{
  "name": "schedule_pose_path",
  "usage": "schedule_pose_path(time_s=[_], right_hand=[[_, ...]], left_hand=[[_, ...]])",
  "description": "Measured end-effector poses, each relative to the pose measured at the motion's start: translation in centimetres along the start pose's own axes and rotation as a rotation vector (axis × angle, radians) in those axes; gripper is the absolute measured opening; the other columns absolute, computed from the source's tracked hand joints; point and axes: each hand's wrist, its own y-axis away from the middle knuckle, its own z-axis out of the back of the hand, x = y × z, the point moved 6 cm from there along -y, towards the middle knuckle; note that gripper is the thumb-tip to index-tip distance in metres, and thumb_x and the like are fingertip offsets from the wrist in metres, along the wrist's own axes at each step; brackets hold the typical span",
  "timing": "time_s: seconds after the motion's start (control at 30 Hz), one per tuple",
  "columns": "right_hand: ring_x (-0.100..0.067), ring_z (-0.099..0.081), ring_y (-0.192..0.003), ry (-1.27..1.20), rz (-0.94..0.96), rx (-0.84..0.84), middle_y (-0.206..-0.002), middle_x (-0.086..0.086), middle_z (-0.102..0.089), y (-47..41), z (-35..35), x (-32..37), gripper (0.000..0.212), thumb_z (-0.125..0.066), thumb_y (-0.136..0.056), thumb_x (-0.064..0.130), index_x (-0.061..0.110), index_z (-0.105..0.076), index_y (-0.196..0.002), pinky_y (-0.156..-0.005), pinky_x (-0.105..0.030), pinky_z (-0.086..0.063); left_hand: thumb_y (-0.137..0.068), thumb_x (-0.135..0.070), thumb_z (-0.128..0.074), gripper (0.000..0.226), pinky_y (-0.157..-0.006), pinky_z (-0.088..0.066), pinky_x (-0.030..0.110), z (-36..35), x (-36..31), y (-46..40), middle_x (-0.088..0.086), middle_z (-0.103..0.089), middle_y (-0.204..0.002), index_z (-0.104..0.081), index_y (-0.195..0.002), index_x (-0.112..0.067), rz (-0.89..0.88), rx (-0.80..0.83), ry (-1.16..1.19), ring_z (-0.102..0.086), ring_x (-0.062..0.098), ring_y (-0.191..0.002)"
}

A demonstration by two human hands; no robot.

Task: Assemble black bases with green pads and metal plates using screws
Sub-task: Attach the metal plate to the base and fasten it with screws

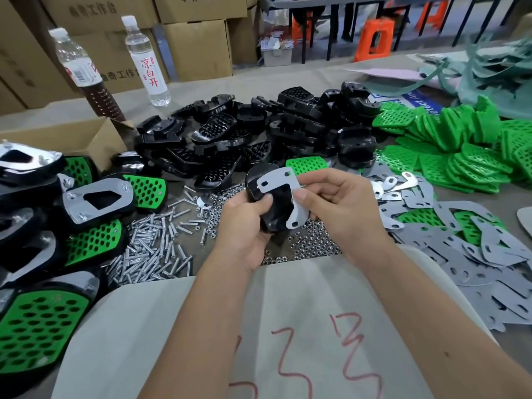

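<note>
My left hand (244,228) grips a black base (267,197) from below, held over the table's middle. My right hand (342,203) pinches a grey metal plate (283,187) by its right edge and holds it flat against the base. A heap of loose black bases (259,131) lies behind. Green pads (460,148) are piled at the right. More metal plates (489,254) are spread at the right front. Screws (155,249) and small nuts (313,243) lie scattered under my hands. Finished assemblies (95,197) are stacked at the left.
Two plastic bottles (145,59) stand at the back left beside an open cardboard box (72,136). Larger cartons (195,44) line the back. Orange stools (374,38) stand beyond the table. A white cloth with red marks (259,326) covers my lap.
</note>
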Motion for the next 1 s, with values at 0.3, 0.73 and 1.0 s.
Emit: schedule_pose_path(time_s=[0.3, 0.73, 1.0], right_hand=[[-0.013, -0.058, -0.05, 0.16, -0.14, -0.073, -0.066, -0.006, -0.073, 0.1, 0.1, -0.9, 0.01, -0.086, -0.083, 0.015, 0.017, -0.076, -0.081, -0.049, -0.029, -0.047], [-0.013, -0.055, -0.051, 0.029, -0.174, 0.028, -0.061, -0.005, -0.063, 0.4, -0.9, -0.3, 0.024, -0.076, -0.092, 0.007, 0.018, -0.075, -0.071, -0.048, -0.023, -0.05], [-0.015, -0.065, -0.048, 0.119, -0.214, -0.053, -0.064, 0.0, -0.07, 0.7, -0.9, -0.2, 0.017, -0.079, -0.09, 0.013, 0.016, -0.076, -0.074, -0.051, -0.04, -0.06]], left_hand=[[-0.101, 0.006, -0.052, 0.027, -0.071, -0.06, 0.037, 0.0, 0.3, -0.1, 0.005, -0.079, -0.09, -0.072, -0.102, -0.012, -0.035, -0.025, -0.073, -0.075, 0.02, -0.077], [-0.1, 0.004, -0.053, 0.027, -0.079, -0.06, 0.041, 0.1, 0.2, 0.0, 0.011, -0.08, -0.104, -0.072, -0.114, -0.007, -0.036, -0.022, -0.064, -0.076, 0.024, -0.085], [-0.101, 0.002, -0.053, 0.028, -0.086, -0.059, 0.047, 0.0, 0.4, -0.1, 0.017, -0.077, -0.115, -0.07, -0.122, -0.004, -0.024, -0.044, -0.071, -0.074, 0.03, -0.096]])
